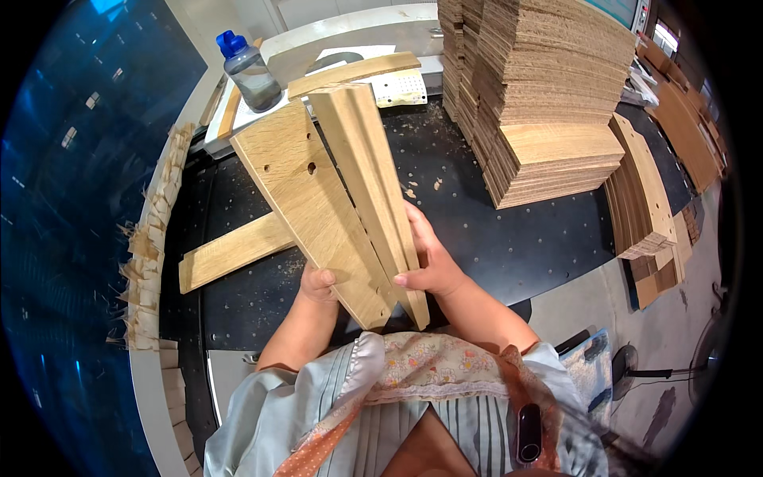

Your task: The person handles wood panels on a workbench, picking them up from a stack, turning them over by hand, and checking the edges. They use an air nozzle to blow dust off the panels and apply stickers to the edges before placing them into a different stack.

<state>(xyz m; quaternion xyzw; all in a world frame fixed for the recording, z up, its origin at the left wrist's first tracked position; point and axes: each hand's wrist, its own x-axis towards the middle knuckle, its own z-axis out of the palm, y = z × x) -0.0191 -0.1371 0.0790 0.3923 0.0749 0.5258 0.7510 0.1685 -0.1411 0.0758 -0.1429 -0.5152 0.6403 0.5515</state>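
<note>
My left hand point(319, 285) grips the lower left edge of a wide wood-grain board point(306, 187) with several drilled holes, thumb on its face. My right hand point(429, 258) is closed round a bundle of narrow wood-grain strips point(367, 175), thumb across the near end. Board and strips stand tilted side by side in front of me, a thin dark gap between them, their far ends spread wider apart. Both hands' fingers are partly hidden behind the pieces. Under the wide board's left side, another wood-grain board point(230, 253) lies on the black work surface point(445, 230).
A tall stack of chipboard panels point(564, 87) stands at the back right, with more drilled boards point(640, 191) beside it. At the back left are a blue-capped water bottle point(253, 73) and a loose strip point(354, 73). Wood chips point(409, 193) dot the surface. A ragged-edged guard point(147, 262) runs along the left.
</note>
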